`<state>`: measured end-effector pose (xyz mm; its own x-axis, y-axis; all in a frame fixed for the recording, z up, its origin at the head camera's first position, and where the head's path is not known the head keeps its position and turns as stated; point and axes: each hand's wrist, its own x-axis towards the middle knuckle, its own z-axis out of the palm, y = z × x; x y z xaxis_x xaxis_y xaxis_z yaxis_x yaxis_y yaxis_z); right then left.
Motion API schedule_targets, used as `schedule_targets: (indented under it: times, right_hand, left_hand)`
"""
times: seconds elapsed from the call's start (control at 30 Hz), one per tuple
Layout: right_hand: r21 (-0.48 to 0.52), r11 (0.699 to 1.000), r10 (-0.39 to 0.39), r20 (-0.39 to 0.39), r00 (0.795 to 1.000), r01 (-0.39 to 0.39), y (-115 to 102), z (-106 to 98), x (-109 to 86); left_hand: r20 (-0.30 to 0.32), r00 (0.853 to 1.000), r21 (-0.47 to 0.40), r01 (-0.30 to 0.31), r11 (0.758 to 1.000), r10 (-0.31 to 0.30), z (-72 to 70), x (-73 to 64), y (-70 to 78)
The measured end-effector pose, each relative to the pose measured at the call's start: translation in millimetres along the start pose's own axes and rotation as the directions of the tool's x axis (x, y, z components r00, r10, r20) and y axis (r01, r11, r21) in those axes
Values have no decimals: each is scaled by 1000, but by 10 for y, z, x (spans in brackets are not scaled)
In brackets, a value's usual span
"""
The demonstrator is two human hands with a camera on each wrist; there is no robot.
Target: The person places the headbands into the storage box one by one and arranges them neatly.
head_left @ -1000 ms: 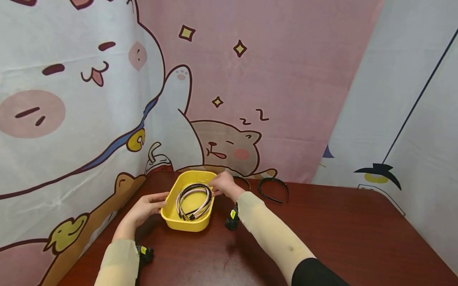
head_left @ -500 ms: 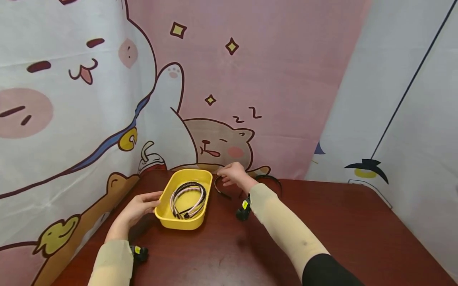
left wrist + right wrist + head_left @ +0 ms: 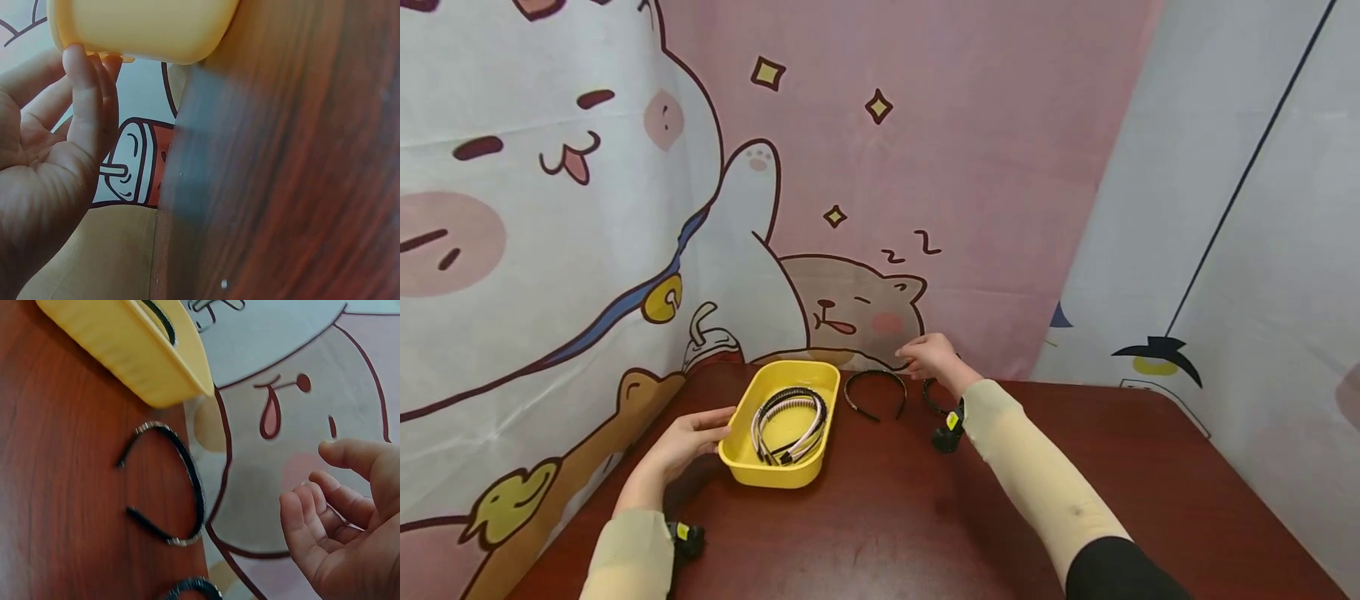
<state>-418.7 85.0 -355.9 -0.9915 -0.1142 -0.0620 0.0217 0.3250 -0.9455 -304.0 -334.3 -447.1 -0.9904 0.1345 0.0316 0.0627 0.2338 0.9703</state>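
A yellow plastic basket stands at the table's back left, with several black and light pink headbands heaped inside. My left hand is at its left side; in the left wrist view the fingertips meet the basket's rim. To the basket's right lies a dark headband with shiny patches. My right hand hovers near the back edge, holding nothing, fingers loosely bent. Under it a second black headband is partly hidden by the wrist; its arc peeks in at the bottom of the right wrist view.
The dark red wooden table runs to a printed cartoon curtain along its back and left. Each wrist wears a small black camera, the right one hanging low over the tabletop.
My right hand has left the basket's right rim and moved right, past the first headband to above the second. The left hand stays at the basket, and the head view has turned slightly right.
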Motion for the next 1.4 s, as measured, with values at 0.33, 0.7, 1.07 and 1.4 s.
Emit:
schedule_targets:
  times: [0.33,0.7,1.07,1.4]
  right_hand:
    - [-9,1000,-13,-38,999,12,210,-462,64]
    - [-50,998,27,-93,995,-32,484,-778,119]
    - [-41,998,43,-151,988,-50,802,-952,168]
    - [-86,995,28,-208,978,-47,1124,-1030,286]
  left_hand:
    - [-1,1000,-1,-4,1000,4,7,-10,0]
    - [4,1000,-11,-5,1000,5,-20,-19,-1]
    - [14,1000,-15,-3,1000,4,26,0,-15]
    - [5,1000,-11,0,1000,0,13,0,-17]
